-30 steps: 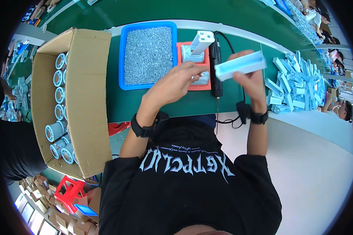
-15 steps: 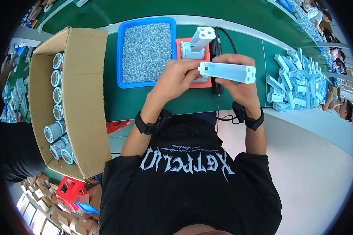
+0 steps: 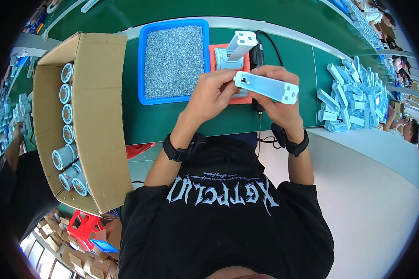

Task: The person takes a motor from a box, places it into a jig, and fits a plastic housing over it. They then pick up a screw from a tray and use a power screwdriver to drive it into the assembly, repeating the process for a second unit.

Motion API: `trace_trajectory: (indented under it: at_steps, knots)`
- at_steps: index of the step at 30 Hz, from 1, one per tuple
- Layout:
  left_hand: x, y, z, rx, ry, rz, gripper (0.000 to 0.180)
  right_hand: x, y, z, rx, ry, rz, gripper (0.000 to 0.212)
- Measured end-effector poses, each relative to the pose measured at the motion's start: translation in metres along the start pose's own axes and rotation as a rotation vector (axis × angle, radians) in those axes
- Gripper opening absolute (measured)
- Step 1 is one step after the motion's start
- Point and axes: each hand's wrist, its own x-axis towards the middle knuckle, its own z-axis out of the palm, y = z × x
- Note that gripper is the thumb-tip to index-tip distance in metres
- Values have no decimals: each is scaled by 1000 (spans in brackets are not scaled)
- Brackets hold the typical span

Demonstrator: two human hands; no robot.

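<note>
Both hands grip one long pale-blue plastic part (image 3: 266, 87) above the green table (image 3: 284, 51): left hand (image 3: 212, 93) pinches its end at nine o'clock, right hand (image 3: 277, 100) closes around it from below, near the end at three o'clock. At nine o'clock of the hands sits a big cardboard box (image 3: 95, 121) with a row of round blue pieces along its far wall. Between box and hands lies a blue tray of screws (image 3: 174, 60). At three o'clock, well apart, lies a pile of blue parts (image 3: 354, 95). At twelve o'clock, just behind the hands, an orange stand (image 3: 228, 56) carries another part.

Pale blue bracket (image 3: 266, 87), green table (image 3: 293, 56)
</note>
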Motion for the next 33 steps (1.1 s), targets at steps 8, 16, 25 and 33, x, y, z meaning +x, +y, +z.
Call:
trace_trajectory:
  at_steps: [8, 16, 25, 33]
  knots:
    - [-4, 1, -6, 263, 57, 224, 30, 7, -3, 0, -40, -46, 119, 46]
    - [-19, -1, 2, 363, 135, 65, 52, 14, 0, 1, -227, -254, 305, 29]
    - [-21, 3, -3, 502, 111, -13, 55, 36, -2, -11, -334, -449, 286, 36]
    - [-19, -5, -2, 431, 142, 84, 51, 40, -5, -6, -351, -506, 218, 36]
